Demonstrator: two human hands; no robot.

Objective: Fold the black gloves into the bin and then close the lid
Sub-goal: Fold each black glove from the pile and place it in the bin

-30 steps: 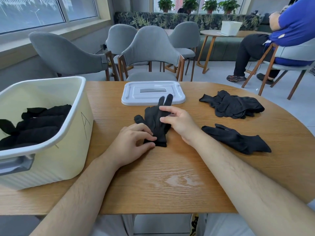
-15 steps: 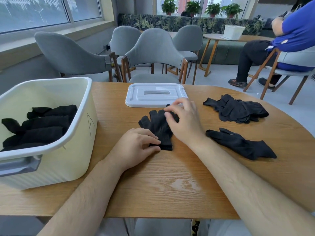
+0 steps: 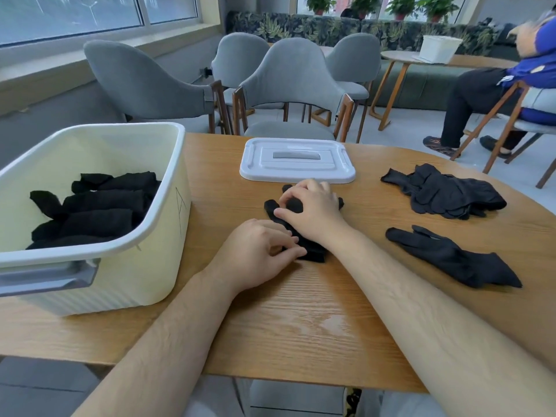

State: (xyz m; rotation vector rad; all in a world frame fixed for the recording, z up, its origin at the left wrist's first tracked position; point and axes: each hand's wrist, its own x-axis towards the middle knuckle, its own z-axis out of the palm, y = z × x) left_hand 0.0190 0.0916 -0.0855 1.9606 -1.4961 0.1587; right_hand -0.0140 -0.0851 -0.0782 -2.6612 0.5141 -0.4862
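Wooden table (image 3: 301,326) is flanked by grey chairs (image 3: 288,82). Behind, a white tub (image 3: 439,49) is set on a second table (image 3: 487,60). A person in blue (image 3: 469,91) is seated at right. Potted plants (image 3: 400,6) are lined up behind a leaf-print sofa (image 3: 301,25).

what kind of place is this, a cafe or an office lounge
Probably a lounge or cafe-style seating area, not a workshop: grey upholstered chairs at a wooden table, a leaf-print bench sofa with potted plants behind it, and another person seated nearby.
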